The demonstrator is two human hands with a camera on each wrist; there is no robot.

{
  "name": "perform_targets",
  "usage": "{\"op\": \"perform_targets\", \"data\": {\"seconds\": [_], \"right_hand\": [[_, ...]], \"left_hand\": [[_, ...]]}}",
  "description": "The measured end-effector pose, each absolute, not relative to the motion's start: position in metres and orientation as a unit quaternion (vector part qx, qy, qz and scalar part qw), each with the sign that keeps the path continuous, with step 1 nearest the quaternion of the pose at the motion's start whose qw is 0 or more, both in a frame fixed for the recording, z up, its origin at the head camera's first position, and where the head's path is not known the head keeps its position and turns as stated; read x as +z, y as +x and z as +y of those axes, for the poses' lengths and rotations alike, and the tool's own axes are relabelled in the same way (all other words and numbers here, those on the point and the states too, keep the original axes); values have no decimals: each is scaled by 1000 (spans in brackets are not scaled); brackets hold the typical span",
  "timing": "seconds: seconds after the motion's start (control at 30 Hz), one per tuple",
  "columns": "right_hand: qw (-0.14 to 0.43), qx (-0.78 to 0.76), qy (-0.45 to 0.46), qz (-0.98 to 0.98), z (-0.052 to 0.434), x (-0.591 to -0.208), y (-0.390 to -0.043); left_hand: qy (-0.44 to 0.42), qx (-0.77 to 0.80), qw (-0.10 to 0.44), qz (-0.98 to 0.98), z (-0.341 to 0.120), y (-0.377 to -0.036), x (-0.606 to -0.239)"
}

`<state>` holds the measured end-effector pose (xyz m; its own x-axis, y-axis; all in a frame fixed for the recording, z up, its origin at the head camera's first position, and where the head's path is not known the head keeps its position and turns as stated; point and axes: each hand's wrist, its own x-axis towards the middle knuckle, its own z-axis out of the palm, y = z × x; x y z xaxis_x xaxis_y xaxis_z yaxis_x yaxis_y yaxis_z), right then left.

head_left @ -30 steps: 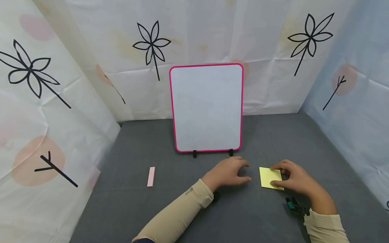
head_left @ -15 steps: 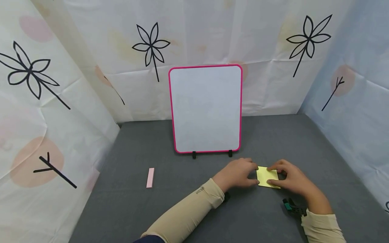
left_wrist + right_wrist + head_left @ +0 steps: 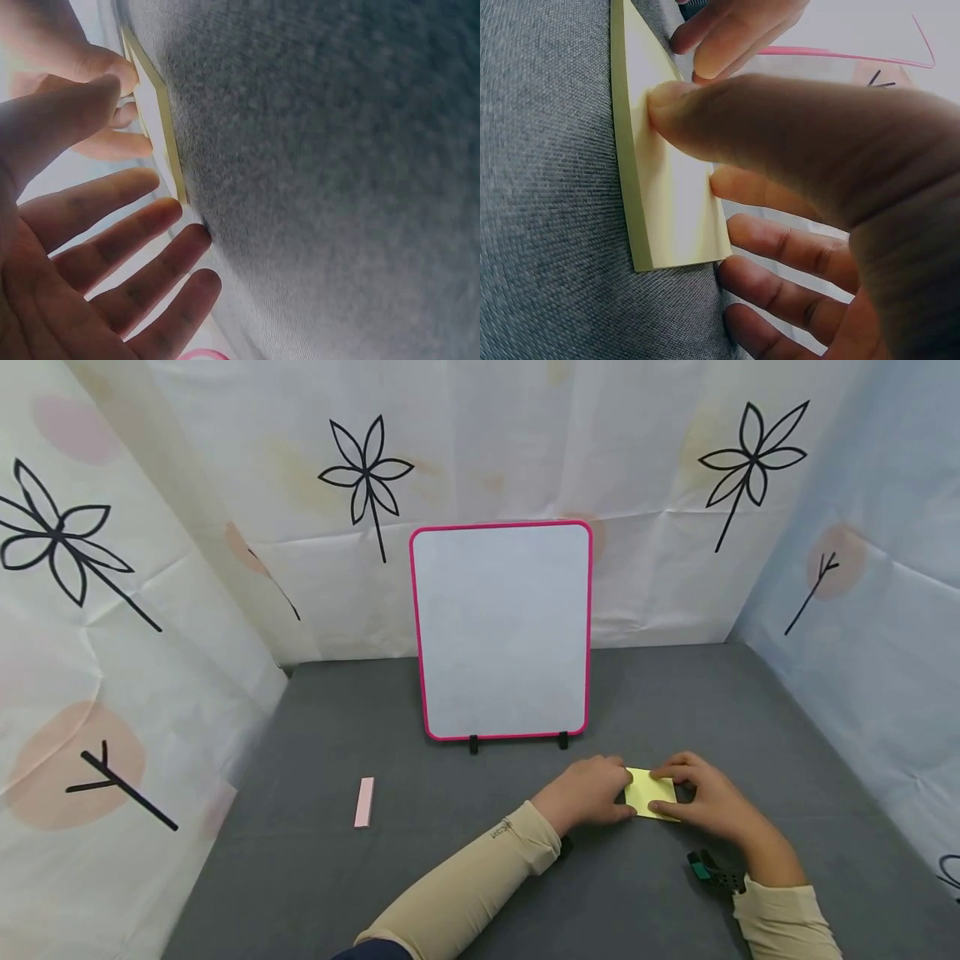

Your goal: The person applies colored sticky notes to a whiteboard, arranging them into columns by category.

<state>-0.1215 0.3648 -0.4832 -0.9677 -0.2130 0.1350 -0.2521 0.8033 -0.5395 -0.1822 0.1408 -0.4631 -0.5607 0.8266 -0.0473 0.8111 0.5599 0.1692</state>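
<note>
A yellow sticky note pad (image 3: 649, 793) lies on the grey table between both hands. My right hand (image 3: 712, 799) holds it from the right: in the right wrist view the thumb (image 3: 705, 112) presses on its top face, and the fingers (image 3: 780, 240) reach along its far edge. From the other side comes my left hand (image 3: 588, 793), its thumb and index fingertip right at the pad's left edge. The left wrist view shows the left fingers (image 3: 142, 232) spread and fairly straight beside the pad (image 3: 160, 124).
Behind the hands a whiteboard (image 3: 502, 631) with a pink frame stands upright on small black feet. A pink strip (image 3: 363, 802) lies on the grey table (image 3: 315, 718) to the left. White printed cloth (image 3: 487, 443) hangs round the back and sides.
The left hand has moved right, up to the pad's left edge. The pad and the right hand have shifted slightly left. The head view has turned a little.
</note>
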Motion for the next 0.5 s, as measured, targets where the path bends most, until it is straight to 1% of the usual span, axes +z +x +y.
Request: {"op": "perform_targets", "data": {"seconds": [0.23, 0.5], "right_hand": [[38, 281, 129, -950, 367, -479, -123], [21, 308, 141, -941, 369, -484, -119]], "left_hand": [[463, 46, 48, 884, 143, -181, -460], [454, 6, 24, 891, 147, -179, -469]]}}
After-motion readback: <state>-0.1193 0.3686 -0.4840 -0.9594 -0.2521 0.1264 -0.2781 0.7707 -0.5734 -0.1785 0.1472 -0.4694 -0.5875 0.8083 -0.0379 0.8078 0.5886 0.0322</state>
